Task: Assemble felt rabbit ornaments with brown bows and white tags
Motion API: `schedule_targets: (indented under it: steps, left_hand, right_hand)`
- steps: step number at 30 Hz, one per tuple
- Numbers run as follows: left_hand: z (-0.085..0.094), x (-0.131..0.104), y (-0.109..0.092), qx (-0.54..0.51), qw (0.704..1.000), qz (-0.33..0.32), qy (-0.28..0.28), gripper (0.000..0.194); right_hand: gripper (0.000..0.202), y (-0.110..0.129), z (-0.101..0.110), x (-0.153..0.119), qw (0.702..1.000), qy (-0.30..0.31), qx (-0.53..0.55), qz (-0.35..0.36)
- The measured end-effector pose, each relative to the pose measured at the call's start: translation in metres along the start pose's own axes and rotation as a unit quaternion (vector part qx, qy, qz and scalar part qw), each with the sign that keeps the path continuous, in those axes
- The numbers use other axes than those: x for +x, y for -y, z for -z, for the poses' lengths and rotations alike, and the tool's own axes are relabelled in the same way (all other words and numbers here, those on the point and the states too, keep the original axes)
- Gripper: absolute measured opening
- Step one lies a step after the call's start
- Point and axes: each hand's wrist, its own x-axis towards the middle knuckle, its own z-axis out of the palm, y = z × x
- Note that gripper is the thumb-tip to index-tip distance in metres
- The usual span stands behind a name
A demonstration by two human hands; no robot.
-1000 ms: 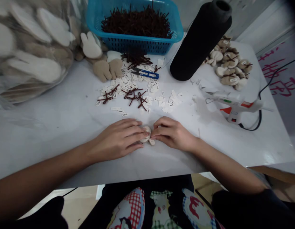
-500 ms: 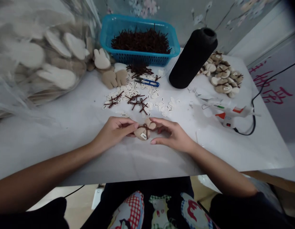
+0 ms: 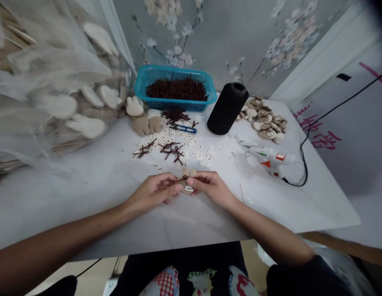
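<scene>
A small beige bunny-shaped plush piece with a brown bow at its neck and a white label is held just above the near part of the table. My left hand is closed on its left edge, thumb in front. From the right, my right hand pinches it, the thumb lying on its front by the bow. Beyond the hands lie loose brown bows and scattered white labels.
A blue basket of brown bows stands at the back beside a black cylinder. Blue thread snips lie before it. At right are a corded glue gun and a pile of bow-tied pieces. A clear bag of plush pieces fills the left.
My right hand has gone from open beside the bunny piece to pinching it with the thumb on its front. My left hand stays on it. The camera view has tilted upward.
</scene>
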Motion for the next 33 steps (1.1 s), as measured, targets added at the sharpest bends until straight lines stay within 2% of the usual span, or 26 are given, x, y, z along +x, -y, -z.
schedule_targets:
  steps: [6,10,12,15,17,19,22,25,29,31,33]
  left_hand:
    - [-0.005,-0.002,-0.010,0.088,0.996,-0.011,0.009,0.031]
    - [-0.001,0.009,-0.034,0.173,0.984,-0.037,0.024,0.029]
    - [0.001,0.015,-0.057,0.219,0.974,-0.052,0.010,0.028]
    - [0.005,0.016,-0.105,0.245,0.964,-0.097,-0.025,0.024]
    - [0.008,0.011,-0.139,0.241,0.960,-0.139,-0.045,0.021]
    - [0.009,0.004,-0.167,0.255,0.950,-0.168,-0.061,0.022]
    - [0.007,-0.005,-0.192,0.292,0.932,-0.194,-0.094,0.025]
    - [0.005,-0.004,-0.198,0.343,0.909,-0.197,-0.129,0.032]
    - [0.008,0.009,-0.194,0.403,0.872,-0.197,-0.194,0.044]
    - [0.010,0.016,-0.192,0.403,0.873,-0.188,-0.200,0.047]
    - [0.013,0.021,-0.190,0.377,0.895,-0.167,-0.173,0.047]
  right_hand:
    - [0.030,-0.001,-0.002,0.003,1.000,0.011,-0.005,0.020]
    - [0.032,0.016,-0.001,0.008,0.997,0.001,-0.042,0.071]
    - [0.029,0.038,-0.003,0.008,0.989,-0.013,-0.087,0.123]
    - [0.024,0.084,-0.012,0.005,0.965,-0.042,-0.146,0.212]
    - [0.020,0.116,-0.020,-0.001,0.953,-0.051,-0.135,0.266]
    - [0.018,0.142,-0.026,-0.006,0.944,-0.034,-0.095,0.315]
    - [0.019,0.165,-0.027,-0.007,0.933,0.003,-0.052,0.355]
    - [0.022,0.171,-0.019,0.001,0.935,0.026,-0.058,0.350]
    - [0.023,0.169,-0.006,0.019,0.937,0.033,-0.078,0.340]
    - [0.023,0.168,-0.001,0.025,0.937,0.036,-0.079,0.339]
    - [0.024,0.167,0.001,0.029,0.937,0.038,-0.074,0.339]
